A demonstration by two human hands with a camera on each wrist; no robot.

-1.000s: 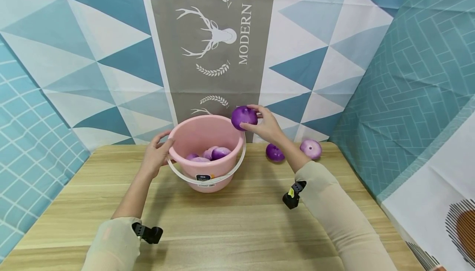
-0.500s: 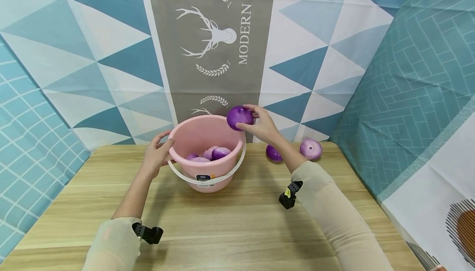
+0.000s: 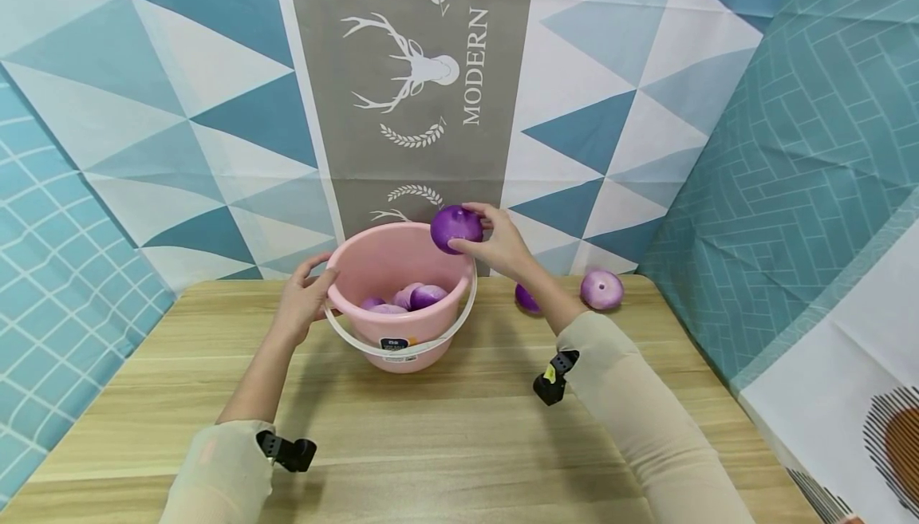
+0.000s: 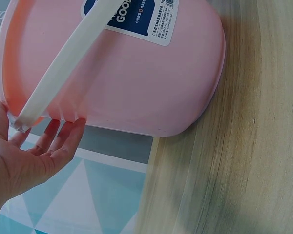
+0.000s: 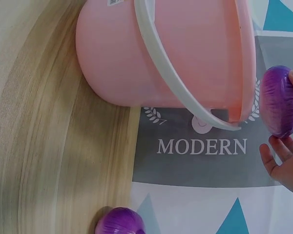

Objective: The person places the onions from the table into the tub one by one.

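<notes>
My left hand (image 3: 303, 301) grips the left side of a pink bucket (image 3: 380, 253) at its rim. In the left wrist view the fingers spread along the bucket's outer wall beside the white handle (image 4: 63, 63). My right hand (image 3: 500, 246) holds a purple onion (image 3: 455, 228) up at the bucket's right rim, thumb below and fingers behind it. Seen from the right wrist, the onion (image 5: 281, 102) is beyond the rim, clear of the bucket wall. Several purple and pale onions (image 3: 427, 295) lie at the bottom of the bucket.
Right of the bucket, a dark purple onion (image 3: 526, 299) sits partly behind my right forearm. A paler onion (image 3: 601, 289) lies near the back right corner of the wooden table (image 3: 445, 444). Patterned sheets (image 3: 574, 53) hang close behind and at both sides.
My right hand has moved a little left with the onion, which now overlaps the bucket's opening more. The left hand and the bucket stay where they were.
</notes>
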